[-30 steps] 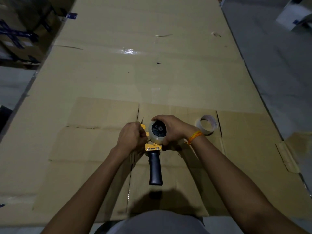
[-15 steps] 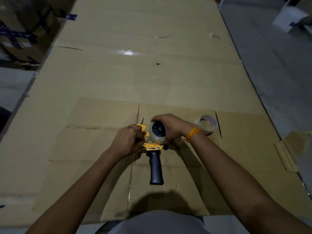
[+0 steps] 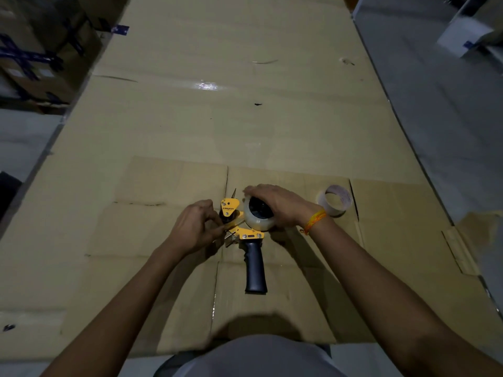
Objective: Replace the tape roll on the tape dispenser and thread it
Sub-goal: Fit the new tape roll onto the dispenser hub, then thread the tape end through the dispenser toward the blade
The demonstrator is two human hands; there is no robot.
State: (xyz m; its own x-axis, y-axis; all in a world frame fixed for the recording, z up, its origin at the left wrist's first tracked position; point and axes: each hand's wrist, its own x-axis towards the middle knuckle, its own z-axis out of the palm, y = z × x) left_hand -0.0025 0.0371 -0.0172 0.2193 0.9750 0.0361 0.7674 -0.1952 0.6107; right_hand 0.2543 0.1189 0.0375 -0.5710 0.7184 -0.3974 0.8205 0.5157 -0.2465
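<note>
On a flattened cardboard sheet (image 3: pixel 168 183) that lies over a larger spread of cardboard (image 3: pixel 217 118) on the floor, a yellow tape dispenser (image 3: pixel 246 229) rests on its side, seen from above by the person working on it. Its dark handle (image 3: pixel 255 270) points back toward the person. A roll of clear tape (image 3: pixel 257 220) sits mounted on the dispenser's hub, just right of the yellow front plate.

The right hand (image 3: pixel 277 204) reaches in from the right and cups over the top and far side of the clear tape roll, fingers curved around it and pressing it. An orange band (image 3: pixel 314 220) circles that wrist.

The left hand (image 3: pixel 194 227) comes in from the left and meets the dispenser's front end, beside the yellow plate. Its fingertips (image 3: pixel 217 227) are pinched together close against the roller area; what they pinch is too small and dim to make out.

To the right of the right wrist, a nearly bare tape core (image 3: pixel 335 200) stands on the cardboard sheet, apart from the dispenser.

Stacked boxes (image 3: pixel 35 58) sit in shadow at the upper left, and a pale box (image 3: pixel 462 34) lies on the grey floor at the upper right.
</note>
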